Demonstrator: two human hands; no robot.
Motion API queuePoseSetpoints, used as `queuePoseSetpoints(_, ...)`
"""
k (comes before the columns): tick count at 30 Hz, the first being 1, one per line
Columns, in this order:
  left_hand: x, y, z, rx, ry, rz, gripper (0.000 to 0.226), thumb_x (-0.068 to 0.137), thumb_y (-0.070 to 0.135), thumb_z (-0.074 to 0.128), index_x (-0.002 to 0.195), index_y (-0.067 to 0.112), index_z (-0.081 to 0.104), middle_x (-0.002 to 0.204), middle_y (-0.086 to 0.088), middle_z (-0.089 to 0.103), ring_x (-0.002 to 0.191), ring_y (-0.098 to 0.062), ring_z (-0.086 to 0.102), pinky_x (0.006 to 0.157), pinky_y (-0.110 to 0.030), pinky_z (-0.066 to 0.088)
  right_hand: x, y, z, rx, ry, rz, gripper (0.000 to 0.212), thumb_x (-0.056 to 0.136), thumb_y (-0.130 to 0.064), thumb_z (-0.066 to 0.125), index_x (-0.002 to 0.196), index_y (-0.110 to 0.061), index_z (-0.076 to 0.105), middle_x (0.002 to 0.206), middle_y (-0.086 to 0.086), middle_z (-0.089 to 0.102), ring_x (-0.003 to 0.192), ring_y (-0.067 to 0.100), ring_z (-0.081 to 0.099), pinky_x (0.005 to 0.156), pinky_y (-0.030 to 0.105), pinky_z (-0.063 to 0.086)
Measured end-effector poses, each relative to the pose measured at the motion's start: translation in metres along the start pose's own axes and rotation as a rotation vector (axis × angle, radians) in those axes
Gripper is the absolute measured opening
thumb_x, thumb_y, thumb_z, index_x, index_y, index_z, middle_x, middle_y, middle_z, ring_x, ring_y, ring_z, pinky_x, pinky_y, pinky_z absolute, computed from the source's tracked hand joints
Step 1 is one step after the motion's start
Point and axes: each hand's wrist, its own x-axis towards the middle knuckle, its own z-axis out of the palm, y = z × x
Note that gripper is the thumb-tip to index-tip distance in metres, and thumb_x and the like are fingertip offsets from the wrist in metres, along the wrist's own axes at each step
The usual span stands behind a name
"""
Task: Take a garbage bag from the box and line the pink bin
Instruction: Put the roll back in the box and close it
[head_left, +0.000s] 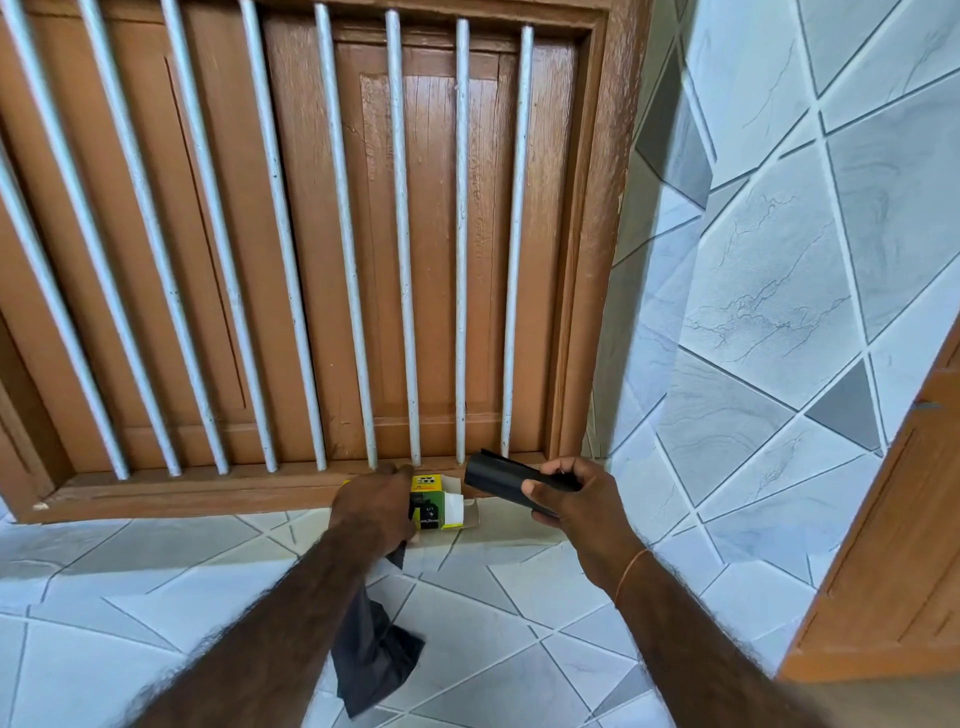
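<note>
head view: left hand (375, 512) grips the box (435, 503) on the sill with a loose bag (375, 657) dangling, right hand (571, 501) clasps the roll (511, 479); slide it back squarely, bin unseen.

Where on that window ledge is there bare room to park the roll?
The wooden sill left of the left hand is bare along the bars. Around the box and right hand holding the roll it is crowded.
</note>
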Motion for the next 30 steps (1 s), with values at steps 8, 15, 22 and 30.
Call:
queuePoseSetpoints(8, -0.003, 0.002, -0.002, 0.093, 0.021, 0.007, 0.059, 0.073, 0.035, 0.077, 0.125, 0.022, 0.054, 0.126, -0.002, 0.054, 0.105, -0.027, 0.063, 0.081, -0.038, 0.053, 0.01, 0.013, 0.009, -0.084, 0.013, -0.022, 0.025, 0.071, -0.002, 0.081, 0.084, -0.015, 0.065, 0.106, 0.016, 0.064, 0.099, 0.031, 0.064, 0.064, 0.031, 0.059)
queuePoseSetpoints(15, -0.017, 0.0, 0.0, -0.094, 0.126, 0.004, 0.069, 0.068, 0.045, 0.077, 0.127, 0.028, 0.047, 0.123, 0.003, 0.057, 0.104, -0.026, 0.063, 0.08, -0.037, 0.052, 0.004, 0.009, 0.015, -0.202, 0.036, -0.175, 0.027, 0.062, -0.014, 0.086, 0.078, -0.026, 0.069, 0.089, -0.005, 0.07, 0.09, 0.02, 0.066, 0.08, 0.039, 0.058)
queuePoseSetpoints(22, -0.026, -0.005, -0.012, -0.291, 0.226, -0.04, 0.07, 0.064, 0.052, 0.08, 0.121, 0.027, 0.048, 0.117, 0.003, 0.058, 0.102, -0.024, 0.062, 0.075, -0.034, 0.046, -0.007, -0.006, 0.007, -0.335, -0.049, -0.372, 0.029, 0.067, -0.005, 0.084, 0.083, -0.021, 0.066, 0.091, 0.001, 0.069, 0.084, 0.006, 0.062, 0.076, 0.013, 0.049)
queuePoseSetpoints(30, -0.031, 0.003, -0.033, -0.259, 0.264, 0.104, 0.067, 0.065, 0.051, 0.08, 0.122, 0.031, 0.05, 0.118, 0.009, 0.057, 0.097, -0.017, 0.062, 0.069, -0.027, 0.046, -0.013, -0.028, -0.005, -0.374, -0.18, -0.357, 0.026, 0.068, -0.001, 0.083, 0.087, -0.012, 0.069, 0.087, -0.001, 0.068, 0.075, -0.004, 0.06, 0.069, 0.009, 0.048)
